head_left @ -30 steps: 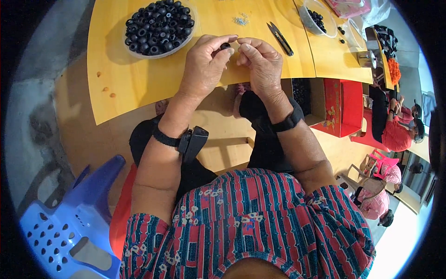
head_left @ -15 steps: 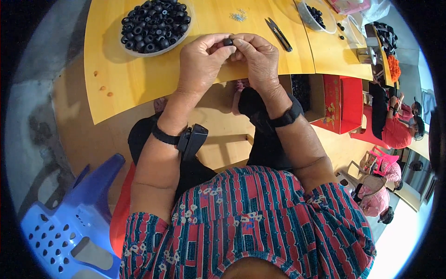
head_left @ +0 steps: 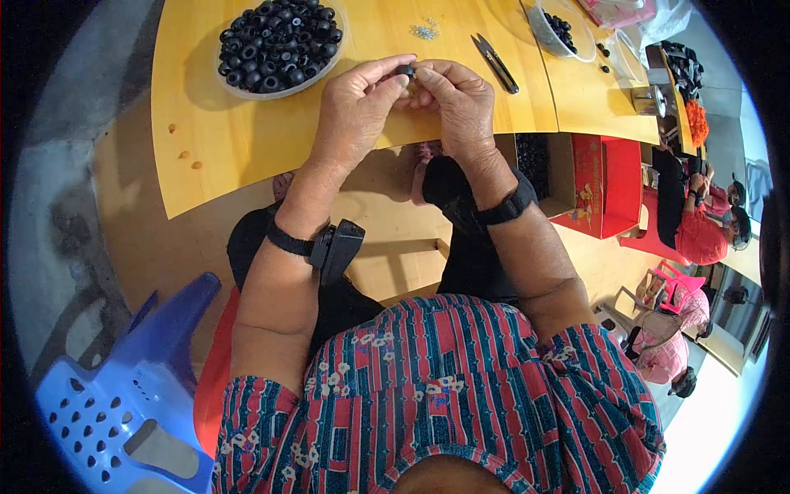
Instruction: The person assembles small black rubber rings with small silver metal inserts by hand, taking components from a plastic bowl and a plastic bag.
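My left hand (head_left: 355,107) and my right hand (head_left: 458,104) meet over the near edge of a yellow wooden table (head_left: 214,148). Together their fingertips pinch one small black ring-shaped piece (head_left: 405,72). A shallow dish (head_left: 278,43) heaped with several more black rings stands on the table just left of my left hand. A dark strap with a small black device (head_left: 336,247) sits on my left wrist, and a black band (head_left: 504,207) circles my right wrist.
Black snips (head_left: 494,62) and a small pile of tiny metal bits (head_left: 425,30) lie beyond my hands. A second bowl (head_left: 559,33) of black pieces stands at the far right. A blue plastic stool (head_left: 123,395) is at lower left, a red box (head_left: 601,185) under the table, and other people (head_left: 699,230) sit to the right.
Both hands have stayed pressed together on the small black ring, with only slight finger shifts. The view has tilted a little, so the table appears lower in the picture.
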Tool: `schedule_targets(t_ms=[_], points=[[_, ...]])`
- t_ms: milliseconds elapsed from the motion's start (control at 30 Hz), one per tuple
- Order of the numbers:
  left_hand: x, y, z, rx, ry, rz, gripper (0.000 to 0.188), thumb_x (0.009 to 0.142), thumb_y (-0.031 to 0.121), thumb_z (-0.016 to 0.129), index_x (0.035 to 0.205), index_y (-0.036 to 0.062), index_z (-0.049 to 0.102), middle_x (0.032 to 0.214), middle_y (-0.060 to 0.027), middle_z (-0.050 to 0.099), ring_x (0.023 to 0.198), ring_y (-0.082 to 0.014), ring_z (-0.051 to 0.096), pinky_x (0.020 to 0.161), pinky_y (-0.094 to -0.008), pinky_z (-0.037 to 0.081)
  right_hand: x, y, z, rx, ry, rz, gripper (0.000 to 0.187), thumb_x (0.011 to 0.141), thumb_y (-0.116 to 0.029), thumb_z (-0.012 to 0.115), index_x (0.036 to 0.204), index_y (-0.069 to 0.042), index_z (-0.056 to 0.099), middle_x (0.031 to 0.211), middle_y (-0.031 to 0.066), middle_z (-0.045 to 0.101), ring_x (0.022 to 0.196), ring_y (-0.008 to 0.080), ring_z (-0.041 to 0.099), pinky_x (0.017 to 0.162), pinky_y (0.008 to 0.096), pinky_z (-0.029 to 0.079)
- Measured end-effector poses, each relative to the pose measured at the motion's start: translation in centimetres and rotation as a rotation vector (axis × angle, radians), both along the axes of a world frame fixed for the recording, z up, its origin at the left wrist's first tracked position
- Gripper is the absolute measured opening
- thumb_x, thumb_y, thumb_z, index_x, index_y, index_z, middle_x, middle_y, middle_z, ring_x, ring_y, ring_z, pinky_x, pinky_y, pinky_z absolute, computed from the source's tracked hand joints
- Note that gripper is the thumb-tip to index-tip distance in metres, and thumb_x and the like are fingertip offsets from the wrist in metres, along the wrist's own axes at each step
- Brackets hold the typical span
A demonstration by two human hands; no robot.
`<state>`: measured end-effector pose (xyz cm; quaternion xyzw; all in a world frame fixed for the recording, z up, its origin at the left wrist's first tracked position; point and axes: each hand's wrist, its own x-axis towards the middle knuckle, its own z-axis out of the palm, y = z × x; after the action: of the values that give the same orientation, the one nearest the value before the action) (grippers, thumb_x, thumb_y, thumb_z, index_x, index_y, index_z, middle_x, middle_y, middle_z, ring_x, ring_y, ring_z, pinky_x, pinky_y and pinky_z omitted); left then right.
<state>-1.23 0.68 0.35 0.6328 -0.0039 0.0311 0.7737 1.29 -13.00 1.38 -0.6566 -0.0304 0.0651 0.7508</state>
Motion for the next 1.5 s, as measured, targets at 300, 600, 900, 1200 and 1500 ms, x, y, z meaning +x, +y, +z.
schedule_targets(t_ms=[300, 600, 900, 1200, 1500], points=[[0.2, -0.2, -0.3, -0.046, 0.063, 0.03, 0.021, 0.086, 0.01, 0.056, 0.101, -0.003, 0.061, 0.085, -0.005, 0.064, 0.072, -0.0082, 0.06, 0.067, -0.0204, 0.05, 0.0, -0.3, -0.6, 0.165, 0.026, -0.018, 0.012, 0.084, -0.005, 0.058, 0.088, 0.004, 0.064, 0.075, 0.0058, 0.064, 0.059, 0.0087, 0.055, 0.057, 0.0204, 0.046], [-0.1, -0.2, 0.7, -0.066, 0.113, -0.055, 0.027, 0.089, 0.014, 0.052, 0.11, -0.003, 0.057, 0.091, -0.0038, 0.061, 0.078, -0.0092, 0.057, 0.073, -0.0219, 0.048, -0.3, -0.1, -0.7, 0.12, -0.026, -0.055, 0.01, 0.081, 0.0, 0.06, 0.089, 0.004, 0.064, 0.077, 0.0058, 0.064, 0.061, 0.0084, 0.055, 0.059, 0.0199, 0.047], [0.1, 0.3, 0.2, -0.131, 0.139, -0.115, 0.026, 0.09, 0.014, 0.052, 0.109, -0.001, 0.058, 0.09, -0.0028, 0.06, 0.077, -0.0077, 0.054, 0.073, -0.0221, 0.048, -0.2, -0.1, -0.5, 0.13, -0.071, -0.047, 0.012, 0.08, 0.002, 0.062, 0.092, 0.002, 0.064, 0.08, 0.0052, 0.064, 0.067, 0.0085, 0.057, 0.062, 0.0201, 0.048], [-0.1, 0.4, 0.2, -0.355, 0.225, -0.141, 0.024, 0.091, 0.014, 0.051, 0.109, 0.0018, 0.059, 0.088, -0.0003, 0.059, 0.074, -0.0071, 0.053, 0.073, -0.0228, 0.048, -0.2, -0.3, -0.8, 0.144, -0.075, 0.0, 0.023, 0.078, 0.004, 0.061, 0.101, 0.003, 0.061, 0.076, 0.0011, 0.059, 0.068, 0.0081, 0.056, 0.064, 0.0191, 0.047], [-0.2, 0.3, 0.6, -0.384, 0.258, -0.101, 0.023, 0.088, 0.012, 0.053, 0.107, 0.001, 0.06, 0.087, -0.0007, 0.06, 0.072, -0.0065, 0.053, 0.07, -0.0208, 0.048, -0.6, 0.2, -0.3, 0.116, -0.082, -0.076, 0.019, 0.079, 0.003, 0.061, 0.097, 0.003, 0.062, 0.083, 0.0057, 0.063, 0.066, 0.0092, 0.058, 0.061, 0.0206, 0.049]])
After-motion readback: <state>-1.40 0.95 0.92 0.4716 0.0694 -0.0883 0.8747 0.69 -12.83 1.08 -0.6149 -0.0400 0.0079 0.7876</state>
